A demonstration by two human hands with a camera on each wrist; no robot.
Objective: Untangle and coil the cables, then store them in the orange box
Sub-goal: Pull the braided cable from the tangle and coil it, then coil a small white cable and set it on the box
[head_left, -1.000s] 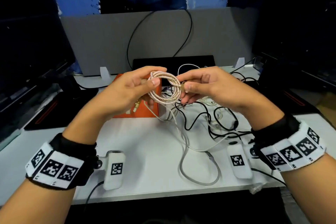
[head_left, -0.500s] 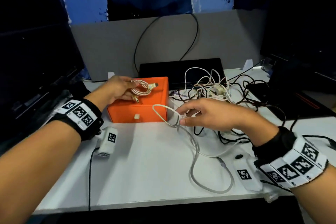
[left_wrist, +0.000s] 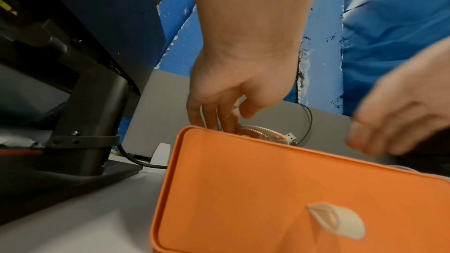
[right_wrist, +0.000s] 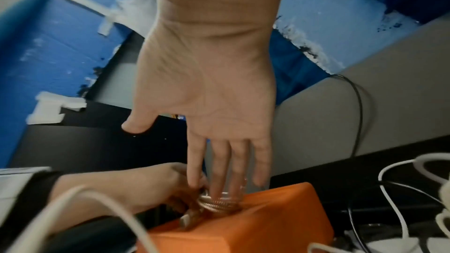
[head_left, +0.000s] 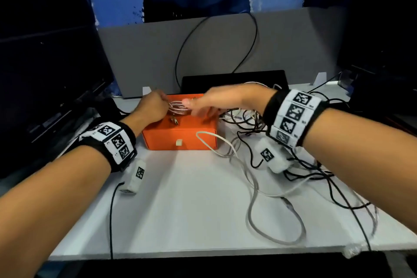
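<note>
The coiled braided cable (head_left: 179, 108) lies flat on top of the orange box (head_left: 180, 136), its plug end trailing toward 6 o'clock. The left hand (head_left: 151, 108) sits at the coil's 9 o'clock, fingers curled round its edge. The right hand (head_left: 216, 101) reaches in from 3 o'clock, fingers straight and slightly spread, tips touching the coil. The remaining tangled cables (head_left: 259, 124) lie at the box's 3 o'clock.
</note>
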